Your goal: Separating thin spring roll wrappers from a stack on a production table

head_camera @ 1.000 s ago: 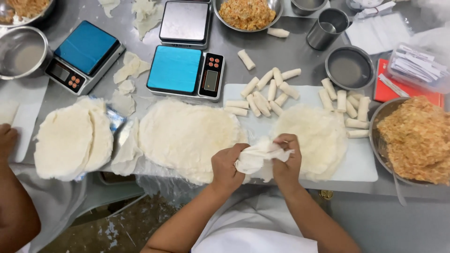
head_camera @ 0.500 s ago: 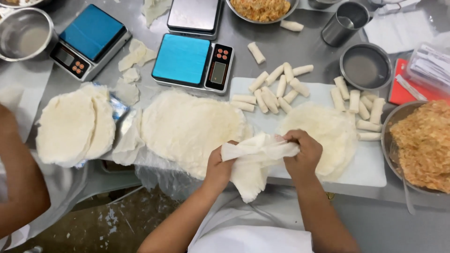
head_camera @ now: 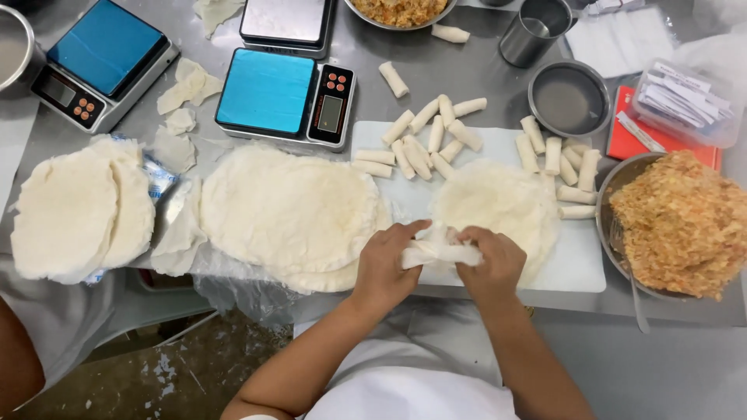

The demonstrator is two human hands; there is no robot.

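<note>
Head view. The left hand and the right hand meet at the near edge of the bench, at 6 o'clock in the frame. Both hands grasp one bunched white wrapper sheet: the left fingers pinch its left end, the right fingers curl over its right end. The sheet is held between the two hands, just above the near edge of the white cutting board.

A flat round wrapper lies on the board directly at 12 o'clock from the hands. A larger stack of wrappers lies at 10 o'clock from the hands, touching the left hand's fingertips. A further wrapper stack lies at 9 o'clock, well apart.

Finished white rolls lie in a group at 12 o'clock beyond the flat wrapper; a second group of rolls lies at 1 o'clock. A metal bowl of orange-brown filling stands at 3 o'clock, just beside the board. A shallow metal dish and a metal cup stand at 1 o'clock, farther back.

Two digital scales with blue platforms stand at 11 o'clock: the near scale and the far scale.
</note>
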